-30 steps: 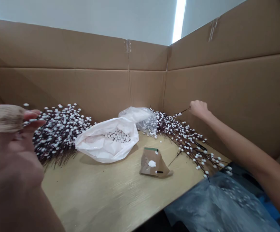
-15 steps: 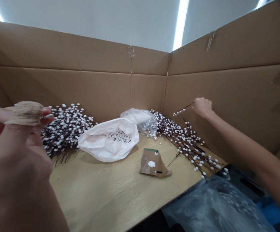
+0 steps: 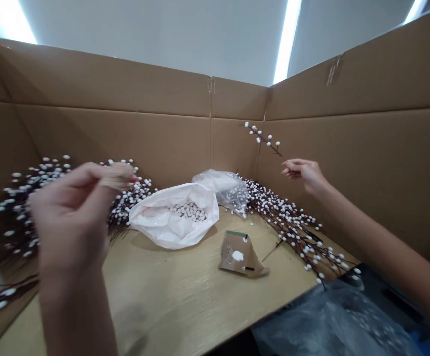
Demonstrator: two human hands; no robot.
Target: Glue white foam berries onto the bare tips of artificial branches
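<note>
Head view: left hand (image 3: 72, 217) pinches jute-wrapped roll (image 3: 116, 176); right hand (image 3: 304, 174) open beside budded twig (image 3: 262, 139)

Twig sits at upper centre of the frame, against the cardboard screen (image 3: 126, 138). Its long axis runs from upper left down to lower right, with the bare stem end just above the right hand; contact is not visible. Right hand is the nearer by far; left hand is well apart, at left of frame. Right hand's fingers (image 3: 292, 168) are loosely extended and slightly spread, gripping nothing visible. Left hand holds the roll in a pinch, roll lying near level; its core cannot be determined.

Containers: white plastic bag (image 3: 174, 222), centre of the desk (image 3: 163, 306), holds loose white buds (image 3: 189, 211). Clear plastic bag (image 3: 222, 184) sits behind it at upper right, contents partly hidden. Budded branches (image 3: 292, 227) lie heaped at right, with a second heap (image 3: 18, 207) at left. Cardboard scrap (image 3: 240, 257) lies in front of the bags.
</note>
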